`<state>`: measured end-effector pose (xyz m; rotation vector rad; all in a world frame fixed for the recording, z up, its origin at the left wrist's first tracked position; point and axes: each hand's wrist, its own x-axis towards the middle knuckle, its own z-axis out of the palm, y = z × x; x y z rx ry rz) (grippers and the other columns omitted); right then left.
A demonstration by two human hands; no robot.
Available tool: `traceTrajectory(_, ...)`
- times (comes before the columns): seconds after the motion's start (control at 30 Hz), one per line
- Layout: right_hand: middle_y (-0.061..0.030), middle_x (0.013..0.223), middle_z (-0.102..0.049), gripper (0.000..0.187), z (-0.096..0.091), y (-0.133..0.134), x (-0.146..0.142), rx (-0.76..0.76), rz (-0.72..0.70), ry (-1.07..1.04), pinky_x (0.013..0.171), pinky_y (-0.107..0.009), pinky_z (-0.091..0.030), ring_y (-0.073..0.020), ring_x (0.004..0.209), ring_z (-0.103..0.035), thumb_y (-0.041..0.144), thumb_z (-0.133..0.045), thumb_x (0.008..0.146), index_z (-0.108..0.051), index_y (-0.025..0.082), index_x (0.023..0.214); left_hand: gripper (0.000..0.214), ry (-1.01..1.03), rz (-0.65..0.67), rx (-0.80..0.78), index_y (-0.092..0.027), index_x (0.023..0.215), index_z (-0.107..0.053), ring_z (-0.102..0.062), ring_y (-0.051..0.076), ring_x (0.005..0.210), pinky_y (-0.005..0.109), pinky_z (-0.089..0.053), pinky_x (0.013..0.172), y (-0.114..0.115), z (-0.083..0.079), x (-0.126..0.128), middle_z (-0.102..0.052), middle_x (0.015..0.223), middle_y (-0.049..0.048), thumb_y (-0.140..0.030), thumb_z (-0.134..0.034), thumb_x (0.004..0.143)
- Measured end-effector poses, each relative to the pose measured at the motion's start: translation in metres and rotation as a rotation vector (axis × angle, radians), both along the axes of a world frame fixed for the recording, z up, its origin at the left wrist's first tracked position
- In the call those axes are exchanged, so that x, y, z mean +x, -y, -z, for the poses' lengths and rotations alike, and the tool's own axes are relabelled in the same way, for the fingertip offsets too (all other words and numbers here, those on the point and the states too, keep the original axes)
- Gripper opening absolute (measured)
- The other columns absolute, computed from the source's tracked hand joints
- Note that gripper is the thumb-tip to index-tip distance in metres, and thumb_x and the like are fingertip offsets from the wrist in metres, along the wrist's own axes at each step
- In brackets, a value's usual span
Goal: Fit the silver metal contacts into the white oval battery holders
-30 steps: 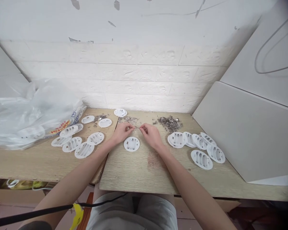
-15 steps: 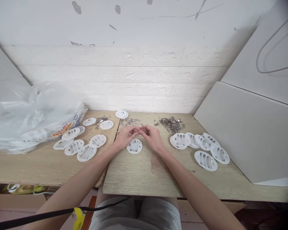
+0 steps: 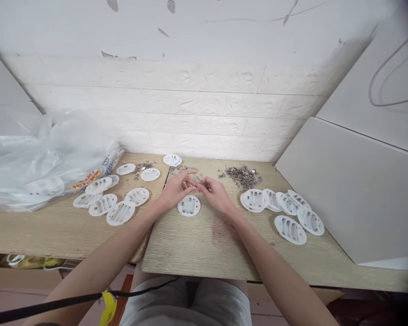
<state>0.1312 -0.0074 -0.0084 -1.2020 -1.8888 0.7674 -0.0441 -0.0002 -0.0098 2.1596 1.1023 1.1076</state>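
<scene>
A round white plastic battery holder [image 3: 189, 205] lies on the wooden table [image 3: 197, 249] straight in front of me. Just above it my left hand [image 3: 177, 186] and my right hand [image 3: 216, 194] meet, fingers pinched together. Between them runs a thin metal piece [image 3: 200, 180], too small to name. My right hand grips its lower end. My left fingertips pinch at its upper end.
Several white battery holders [image 3: 117, 203] lie at the left, several more [image 3: 285, 213] at the right. Small metal parts are heaped at the back [image 3: 243, 174] and behind my hands [image 3: 180, 170]. A plastic bag [image 3: 44, 158] fills the left. A grey panel [image 3: 353, 190] leans at the right.
My hands, apart a second ago, have come together above the centre holder. The thin metal piece now tilts between them. The view has shifted slightly.
</scene>
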Motion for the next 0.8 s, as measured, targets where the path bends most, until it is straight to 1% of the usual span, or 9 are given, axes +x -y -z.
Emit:
traceTrajectory(0.13,-0.0007,0.073,-0.059,0.019,0.006,0.000,-0.005,0.034,0.034,-0.044,0.062,-0.026,-0.036,-0.0140,0.066,-0.050,0.033,-0.047,0.087,-0.055,0.018,0.078,0.041,0.096,0.027,-0.090,-0.017,0.117,-0.053,-0.061,0.015,0.069,0.027,-0.048,0.063,-0.003,0.000,0.000,-0.066,0.076,0.0012,-0.028,-0.062,0.079)
traceTrajectory(0.23,-0.0019,0.077,-0.063,0.018,0.010,0.000,-0.009,0.043,0.021,-0.070,0.064,-0.026,-0.038,-0.0143,0.068,-0.053,0.032,-0.047,0.087,-0.056,0.018,0.079,0.041,0.135,0.057,-0.151,-0.017,0.116,-0.053,-0.062,0.016,0.071,0.027,-0.048,0.064,-0.003,0.001,0.001,-0.065,0.077,0.0017,-0.029,-0.063,0.078)
traceTrajectory(0.4,-0.0028,0.078,-0.065,0.018,0.009,0.000,-0.008,0.060,-0.009,-0.065,0.063,-0.026,-0.038,-0.0140,0.068,-0.053,0.031,-0.049,0.086,-0.060,0.017,0.080,0.041,0.106,0.055,-0.169,-0.016,0.116,-0.054,-0.061,0.016,0.067,0.029,-0.048,0.067,-0.001,0.000,0.003,-0.064,0.072,0.0006,-0.028,-0.063,0.077)
traceTrajectory(0.5,-0.0021,0.074,-0.064,0.018,0.006,0.001,-0.006,0.067,-0.016,-0.031,0.062,-0.026,-0.037,-0.0135,0.065,-0.052,0.029,-0.051,0.085,-0.060,0.016,0.077,0.042,0.076,0.052,-0.152,-0.017,0.117,-0.054,-0.061,0.017,0.068,0.030,-0.047,0.068,0.000,-0.001,0.002,-0.065,0.073,0.0009,-0.029,-0.063,0.078)
traceTrajectory(0.57,-0.0013,0.071,-0.062,0.016,0.004,0.000,-0.005,0.074,-0.001,0.011,0.060,-0.025,-0.035,-0.0130,0.063,-0.050,0.028,-0.052,0.083,-0.060,0.017,0.074,0.044,0.030,0.063,-0.137,-0.018,0.121,-0.053,-0.060,0.017,0.070,0.029,-0.046,0.069,-0.001,-0.003,-0.001,-0.067,0.077,0.0019,-0.030,-0.061,0.080)
traceTrajectory(0.63,-0.0005,0.069,-0.060,0.016,0.002,0.000,-0.003,0.066,0.017,0.039,0.059,-0.025,-0.034,-0.0125,0.062,-0.048,0.027,-0.053,0.082,-0.058,0.017,0.072,0.044,-0.065,0.089,-0.118,-0.019,0.122,-0.053,-0.058,0.016,0.069,0.028,-0.044,0.069,-0.003,-0.005,-0.007,-0.067,0.082,0.0024,-0.033,-0.061,0.080)
traceTrajectory(0.73,0.0012,0.064,-0.056,0.018,-0.002,0.000,0.000,0.040,0.022,0.042,0.058,-0.025,-0.033,-0.0118,0.060,-0.046,0.028,-0.052,0.082,-0.056,0.017,0.069,0.042,-0.236,0.132,-0.087,-0.020,0.113,-0.060,-0.053,0.014,0.071,0.027,-0.042,0.068,-0.008,-0.008,-0.019,-0.064,0.089,0.0026,-0.041,-0.064,0.077)
traceTrajectory(0.8,0.0014,0.064,-0.055,0.019,-0.004,0.000,0.001,0.018,-0.005,0.033,0.058,-0.025,-0.033,-0.0116,0.060,-0.045,0.028,-0.052,0.083,-0.056,0.016,0.068,0.037,-0.322,0.168,-0.097,-0.019,0.105,-0.065,-0.053,0.014,0.074,0.026,-0.040,0.068,-0.010,-0.009,-0.027,-0.061,0.087,0.0029,-0.043,-0.064,0.076)
